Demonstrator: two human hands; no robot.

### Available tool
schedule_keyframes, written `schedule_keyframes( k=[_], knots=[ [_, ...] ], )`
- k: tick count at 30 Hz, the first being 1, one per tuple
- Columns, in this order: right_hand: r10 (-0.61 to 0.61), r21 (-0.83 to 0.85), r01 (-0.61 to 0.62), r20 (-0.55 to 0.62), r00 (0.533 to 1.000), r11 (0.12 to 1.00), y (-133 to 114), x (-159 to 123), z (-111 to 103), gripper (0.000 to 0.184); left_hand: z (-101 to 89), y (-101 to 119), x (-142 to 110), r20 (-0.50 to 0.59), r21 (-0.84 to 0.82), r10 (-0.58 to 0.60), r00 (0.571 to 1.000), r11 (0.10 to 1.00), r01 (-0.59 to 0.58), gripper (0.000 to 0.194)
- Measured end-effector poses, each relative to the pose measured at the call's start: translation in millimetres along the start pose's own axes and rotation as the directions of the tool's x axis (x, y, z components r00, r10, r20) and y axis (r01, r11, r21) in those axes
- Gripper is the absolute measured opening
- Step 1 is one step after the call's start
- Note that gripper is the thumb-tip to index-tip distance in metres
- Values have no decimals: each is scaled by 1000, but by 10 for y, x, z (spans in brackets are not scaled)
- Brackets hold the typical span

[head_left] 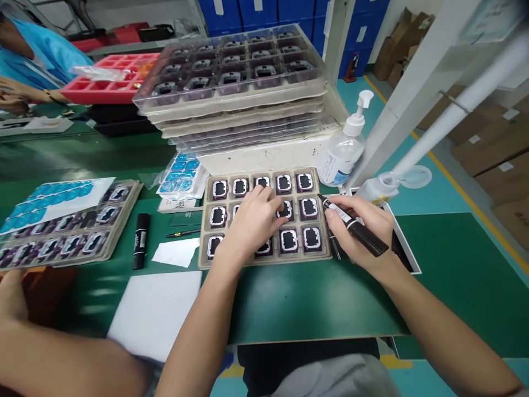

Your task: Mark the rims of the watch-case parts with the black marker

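Note:
A beige tray [204,249] of small black square parts in white frames lies on the green table in front of me. My left hand [252,220] rests on the tray's middle, fingers curled over a part [286,209] in the middle row. My right hand [363,231] is closed round a black marker pen [351,225] whose tip points left toward the tray's right edge. More parts [288,240] fill the bottom row.
A tall stack of part trays [231,96] stands behind. A pump bottle [345,146] sits at the right, a second tray [61,234], blue sticker sheets [45,198], another marker [140,240] and white paper [155,311] at the left. Another person's arm [61,353] reaches in lower left.

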State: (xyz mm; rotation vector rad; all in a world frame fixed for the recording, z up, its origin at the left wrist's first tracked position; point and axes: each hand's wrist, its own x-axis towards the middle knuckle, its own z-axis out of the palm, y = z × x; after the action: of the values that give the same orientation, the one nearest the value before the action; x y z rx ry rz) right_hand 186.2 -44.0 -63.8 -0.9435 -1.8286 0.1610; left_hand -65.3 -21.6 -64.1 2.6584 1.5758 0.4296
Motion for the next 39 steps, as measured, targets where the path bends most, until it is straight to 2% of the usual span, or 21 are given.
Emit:
schedule_keyframes(
  k=[2,5,9,11,13,15,17,18,23,26,29,32,36,39],
  knots=[
    [-28,-3,28,-2,1000,1000,-8,6,8,19,17,0,13,25,-33,37,999,999,-36,11],
    [-70,-16,69,-19,997,997,-20,7,18,21,-13,15,6,54,-119,79,995,990,-72,21],
    [-59,-1,59,-30,998,998,-19,-4,14,22,-144,90,-106,-28,-317,11,1000,948,-20,19],
    [-25,3,25,-68,997,1000,-15,-12,6,23,-183,144,-190,-38,-482,-35,999,876,13,15],
    [17,16,-15,-130,991,1000,-13,-21,0,27,-173,195,-265,1,-701,-99,995,709,71,12],
    [39,33,-34,-189,981,999,-12,-32,-2,32,-126,236,-313,65,-880,-175,983,455,139,11],
    [35,36,-28,-223,974,999,-13,-41,-1,34,-69,266,-326,115,-963,-236,965,210,166,13],
    [28,34,-21,-228,973,999,-15,-44,0,34,-42,276,-322,129,-979,-254,958,121,164,14],
    [-51,16,55,-167,985,998,-47,-29,-14,31,65,265,-265,129,-984,-395,910,-163,68,29],
    [-101,0,102,-159,982,995,-78,-2,-30,30,108,251,-242,192,-950,-440,877,-308,54,54],
    [-112,5,115,-183,977,993,-93,15,-41,30,118,287,-233,263,-922,-407,875,-373,103,72],
    [-84,10,88,-202,976,996,-95,-8,-66,29,117,374,-231,300,-905,-359,884,-400,145,69],
    [60,110,-40,-189,980,993,-110,-77,-140,29,152,498,-242,288,-918,-336,897,-364,158,68],
    [125,206,-87,-183,975,975,-134,-96,-180,26,192,566,-251,266,-937,-334,904,-311,160,64]
  ],
)
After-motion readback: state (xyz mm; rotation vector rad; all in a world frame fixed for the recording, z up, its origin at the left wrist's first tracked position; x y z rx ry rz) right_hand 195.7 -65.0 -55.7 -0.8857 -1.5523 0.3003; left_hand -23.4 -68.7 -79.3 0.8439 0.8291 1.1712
